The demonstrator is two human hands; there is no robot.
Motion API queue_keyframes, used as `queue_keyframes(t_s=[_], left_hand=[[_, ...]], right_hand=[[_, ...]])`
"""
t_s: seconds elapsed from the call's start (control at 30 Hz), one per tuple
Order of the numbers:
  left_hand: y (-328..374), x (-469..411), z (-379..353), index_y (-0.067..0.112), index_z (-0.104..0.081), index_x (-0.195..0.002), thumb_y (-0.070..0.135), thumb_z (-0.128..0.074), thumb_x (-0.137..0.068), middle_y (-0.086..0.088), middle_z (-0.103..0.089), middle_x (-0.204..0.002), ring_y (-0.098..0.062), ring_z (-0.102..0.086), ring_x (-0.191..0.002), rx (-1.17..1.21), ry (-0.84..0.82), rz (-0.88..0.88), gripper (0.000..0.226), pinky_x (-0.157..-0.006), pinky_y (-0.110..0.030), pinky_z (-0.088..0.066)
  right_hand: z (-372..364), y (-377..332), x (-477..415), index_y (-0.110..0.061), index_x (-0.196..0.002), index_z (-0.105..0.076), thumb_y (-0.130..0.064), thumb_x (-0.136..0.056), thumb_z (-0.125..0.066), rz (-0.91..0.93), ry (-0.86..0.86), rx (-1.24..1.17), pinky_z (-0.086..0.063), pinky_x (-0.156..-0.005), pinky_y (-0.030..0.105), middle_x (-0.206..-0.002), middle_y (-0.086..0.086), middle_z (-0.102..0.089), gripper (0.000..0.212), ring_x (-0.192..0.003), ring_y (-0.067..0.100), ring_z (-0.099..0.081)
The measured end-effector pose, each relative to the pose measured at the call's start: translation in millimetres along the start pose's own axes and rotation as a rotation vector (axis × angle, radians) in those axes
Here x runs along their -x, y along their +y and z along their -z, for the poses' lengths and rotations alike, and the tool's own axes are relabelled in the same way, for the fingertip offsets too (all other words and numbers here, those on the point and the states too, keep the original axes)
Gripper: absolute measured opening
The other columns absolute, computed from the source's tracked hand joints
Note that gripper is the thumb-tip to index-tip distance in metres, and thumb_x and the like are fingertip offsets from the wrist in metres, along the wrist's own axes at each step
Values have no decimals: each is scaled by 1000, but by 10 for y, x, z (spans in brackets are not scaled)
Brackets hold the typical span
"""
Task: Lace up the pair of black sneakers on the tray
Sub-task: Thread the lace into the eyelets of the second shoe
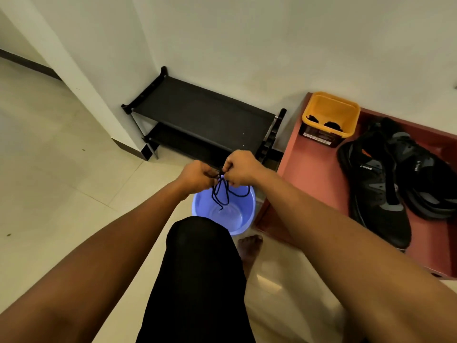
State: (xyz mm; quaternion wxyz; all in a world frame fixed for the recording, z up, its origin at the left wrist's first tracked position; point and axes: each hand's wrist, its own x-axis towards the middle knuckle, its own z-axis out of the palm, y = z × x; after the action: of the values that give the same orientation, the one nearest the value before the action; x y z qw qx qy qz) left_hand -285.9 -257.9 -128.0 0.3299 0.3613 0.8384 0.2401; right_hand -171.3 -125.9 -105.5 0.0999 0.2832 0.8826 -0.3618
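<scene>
My left hand point(197, 175) and right hand point(239, 168) both pinch a bunched black lace point(222, 195) between curled fingers, its loops hanging over the blue basin point(243, 222). The black sneakers point(380, 194) lie toward the red tray's point(309, 169) right edge.

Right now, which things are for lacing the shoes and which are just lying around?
For the job: black shoelace, pinched by left hand and right hand; pair of black sneakers; red tray; yellow tub with dark bundles, maybe more laces.

Just lying about: blue bucket; black shoe rack.
</scene>
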Motion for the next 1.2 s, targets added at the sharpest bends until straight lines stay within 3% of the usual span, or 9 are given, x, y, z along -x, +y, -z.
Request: queue_keyframes(t_s=[0.17,0.27,0.4,0.63,0.73,0.97,1.1,1.2], left_hand=[[-319,-46,-94,3,-81,-99,-5,-71,-86,-12,-78,-98,-18,-69,-83,-10,-26,143,19,-75,-28,-55],[-399,-73,-110,2,-80,-100,-7,-72,-85,-13,-77,-99,-22,-73,-87,28,-22,171,19,-81,-33,-61],[-336,-74,-79,0,-78,-102,-6,-67,-90,-16,-77,-96,-21,-74,-79,80,-27,201,17,-68,-23,-60],[135,8,115,3,-74,-103,7,-59,-101,-11,-76,-94,-20,-76,-80,38,-34,123,16,-70,-29,-63],[479,86,226,9,-76,-95,15,-63,-100,-9,-77,-87,-19,-77,-77,-18,8,22,15,-73,-35,-65],[1543,384,27,13,-77,-96,21,-65,-100,1,-78,-83,-13,-75,-74,58,14,-244,15,-74,-32,-62],[1997,437,-497,14,-77,-96,24,-67,-98,2,-76,-88,-16,-72,-83,-24,-40,-397,14,-83,-39,-59],[2240,484,-1011,14,-72,-115,25,-66,-98,-1,-71,-106,-20,-67,-98,-57,-26,-446,22,-90,-37,-55]], right_hand=[[-351,267,-290,14,-109,-71,9,-85,-60,-83,-18,58,-57,-86,60,-114,34,-68,26,-110,41,-69],[-428,366,-376,10,-108,-73,5,-91,-60,-102,-38,60,-59,-87,57,-109,30,-72,22,-102,42,-72],[-439,415,-374,4,-107,-75,-1,-95,-59,-104,-66,75,-60,-91,49,-112,19,-73,21,-104,34,-70],[9,138,-49,4,-104,-77,6,-89,-55,-3,-18,110,-60,-89,48,-111,23,-74,27,-104,37,-70],[353,29,229,-7,-110,-78,4,-90,-60,92,92,67,-57,-89,31,-112,10,-76,29,-104,24,-71],[1154,494,1211,-15,-103,-79,-13,-95,-69,194,457,-46,-60,-84,36,-97,-3,-76,12,-85,8,-70],[1431,1143,1751,-19,-100,-80,-16,-95,-71,74,599,5,-55,-86,32,-95,-10,-74,11,-85,4,-66],[1463,1706,2141,-21,-99,-79,-19,-95,-70,-97,802,-20,-55,-82,31,-96,-9,-77,10,-84,8,-69]])
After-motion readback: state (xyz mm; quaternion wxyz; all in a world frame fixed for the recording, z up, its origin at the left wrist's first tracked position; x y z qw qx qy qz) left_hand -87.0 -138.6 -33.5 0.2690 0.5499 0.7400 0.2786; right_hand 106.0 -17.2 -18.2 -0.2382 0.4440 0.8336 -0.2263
